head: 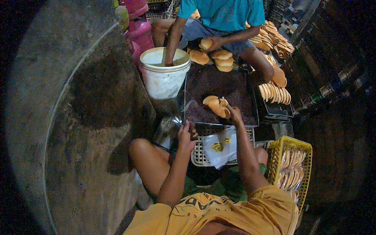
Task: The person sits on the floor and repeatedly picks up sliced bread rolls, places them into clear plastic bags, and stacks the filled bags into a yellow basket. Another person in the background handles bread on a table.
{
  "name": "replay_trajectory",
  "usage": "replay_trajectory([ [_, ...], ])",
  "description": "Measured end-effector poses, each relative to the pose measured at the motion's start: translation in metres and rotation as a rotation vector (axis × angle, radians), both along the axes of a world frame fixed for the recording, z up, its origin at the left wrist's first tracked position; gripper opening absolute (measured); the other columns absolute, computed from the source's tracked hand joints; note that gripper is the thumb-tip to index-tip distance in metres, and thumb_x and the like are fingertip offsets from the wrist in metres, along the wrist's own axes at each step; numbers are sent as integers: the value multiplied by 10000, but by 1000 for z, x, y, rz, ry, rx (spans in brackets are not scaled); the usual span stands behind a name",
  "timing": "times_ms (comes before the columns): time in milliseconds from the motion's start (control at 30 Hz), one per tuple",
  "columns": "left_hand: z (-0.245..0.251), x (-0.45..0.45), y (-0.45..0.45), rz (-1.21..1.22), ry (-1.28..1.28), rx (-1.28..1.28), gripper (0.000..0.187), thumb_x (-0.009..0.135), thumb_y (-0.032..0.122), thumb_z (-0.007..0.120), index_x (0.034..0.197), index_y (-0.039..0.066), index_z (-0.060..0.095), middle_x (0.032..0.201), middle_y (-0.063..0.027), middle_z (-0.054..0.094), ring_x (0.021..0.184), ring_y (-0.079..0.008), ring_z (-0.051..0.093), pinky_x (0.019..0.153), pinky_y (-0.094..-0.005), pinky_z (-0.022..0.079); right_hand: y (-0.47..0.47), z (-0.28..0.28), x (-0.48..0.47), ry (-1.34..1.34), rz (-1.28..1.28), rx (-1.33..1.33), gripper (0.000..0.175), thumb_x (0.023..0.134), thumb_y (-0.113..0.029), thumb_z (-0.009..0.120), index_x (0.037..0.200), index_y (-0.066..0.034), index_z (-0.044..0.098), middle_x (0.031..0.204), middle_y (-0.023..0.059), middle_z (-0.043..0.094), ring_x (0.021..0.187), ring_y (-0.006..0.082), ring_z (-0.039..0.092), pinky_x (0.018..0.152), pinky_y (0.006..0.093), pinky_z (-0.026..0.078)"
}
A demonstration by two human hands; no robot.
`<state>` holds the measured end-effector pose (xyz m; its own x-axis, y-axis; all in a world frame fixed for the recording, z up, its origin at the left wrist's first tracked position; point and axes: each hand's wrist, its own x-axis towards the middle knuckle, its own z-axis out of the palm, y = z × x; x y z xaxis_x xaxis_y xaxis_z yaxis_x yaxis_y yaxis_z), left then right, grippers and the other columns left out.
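In front of me a square metal tray (221, 124) is filled with dark brown crumbs or sprinkles. My right hand (233, 114) grips a split bread bun (216, 105) over the tray, and dark filling shows along its edge. My left hand (187, 134) is by the tray's near left corner, closed on a clear plastic bag (178, 121). More clear bags (218, 147) with yellow-and-black stickers lie on a white plastic crate (198, 157) below the tray. Several uncut-looking buns (224, 61) sit at the tray's far edge.
A co-worker in a teal shirt (217, 14) sits opposite, one hand in a white bucket (164, 79), the other holding a bun. Lined-up buns (274, 93) stand on a dark tray at right. A yellow crate (307, 173) holds bagged bread. Pink containers (141, 32) stand beyond the bucket.
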<state>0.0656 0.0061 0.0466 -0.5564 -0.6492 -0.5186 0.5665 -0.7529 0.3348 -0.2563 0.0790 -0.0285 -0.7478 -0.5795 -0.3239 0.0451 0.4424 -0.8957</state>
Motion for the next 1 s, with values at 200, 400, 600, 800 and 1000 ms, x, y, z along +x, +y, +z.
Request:
replay_trajectory([
  [200, -9, -46, -33, 194, -11, -55, 211, 953, 239, 628, 1119, 118, 581, 993, -18, 672, 847, -154, 660, 620, -273, 516, -16, 57, 27, -22, 54, -253, 443, 809, -408, 769, 1014, -27, 672, 886, 48, 691, 690, 174, 634, 617, 317, 511],
  [400, -2, -109, -10, 131, -30, -112, 510, 973, 477, 460, 1391, 187, 477, 1444, -28, 482, 1285, -214, 476, 964, -439, 423, 57, 103, 102, 77, -5, -515, 316, 893, -241, 681, 1098, -15, 598, 932, 77, 646, 782, 188, 658, 538, 346, 574],
  [600, 37, -134, 36, 78, -70, -335, 406, 958, 433, 536, 1152, 97, 652, 1199, -53, 636, 1085, -183, 579, 932, -365, 426, 101, 138, 137, 172, -105, -277, 382, 890, -247, 695, 1133, 31, 599, 987, 96, 660, 854, 134, 613, 761, 281, 508],
  [800, 65, -115, 61, 19, -125, -722, 373, 939, 362, 632, 1090, 22, 651, 1018, -68, 672, 928, -178, 624, 816, -337, 506, 104, 167, 158, 165, -192, -569, 396, 907, -161, 668, 1241, 25, 566, 1108, 112, 646, 975, 166, 618, 849, 303, 508],
  [1000, 81, -102, 55, 62, -32, -540, 507, 959, 482, 552, 1157, 17, 596, 1046, -89, 664, 972, -193, 631, 838, -329, 515, 107, 167, 182, 115, -49, -605, 571, 857, -134, 714, 1356, 14, 480, 1250, 129, 590, 1134, 211, 576, 987, 336, 457],
])
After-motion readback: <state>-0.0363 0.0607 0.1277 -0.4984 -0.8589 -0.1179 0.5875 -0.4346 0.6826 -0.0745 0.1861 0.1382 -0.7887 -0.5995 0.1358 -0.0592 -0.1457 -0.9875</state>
